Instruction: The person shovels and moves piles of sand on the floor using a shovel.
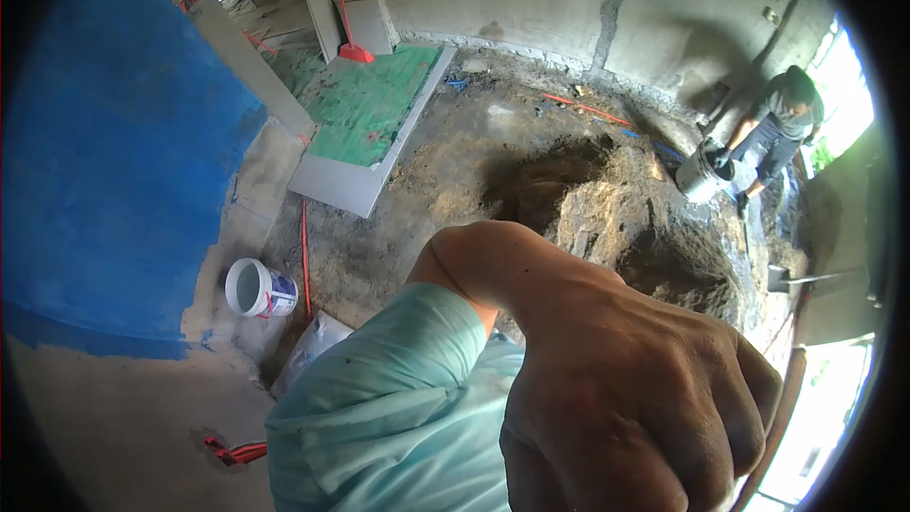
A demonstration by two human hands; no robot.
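Note:
My left hand point(645, 398) is raised close to the camera, its back and knuckles filling the lower right of the head view. The fingers are curled into a fist, and whatever may be inside is hidden. A light teal sleeve point(389, 398) covers my upper arm, with the bent elbow bare. Beyond the arm lies a dug-up mound of earth point(607, 218) with dark hollows. My right hand does not show.
A co-worker point(782, 123) bends at the right, holding a bucket point(701, 177). At left stands a white bucket point(248, 288) beside a red pipe point(305, 261). Farther back are a green-topped board point(370, 104), a red broom point(355, 52) and a blue-coated wall point(123, 171).

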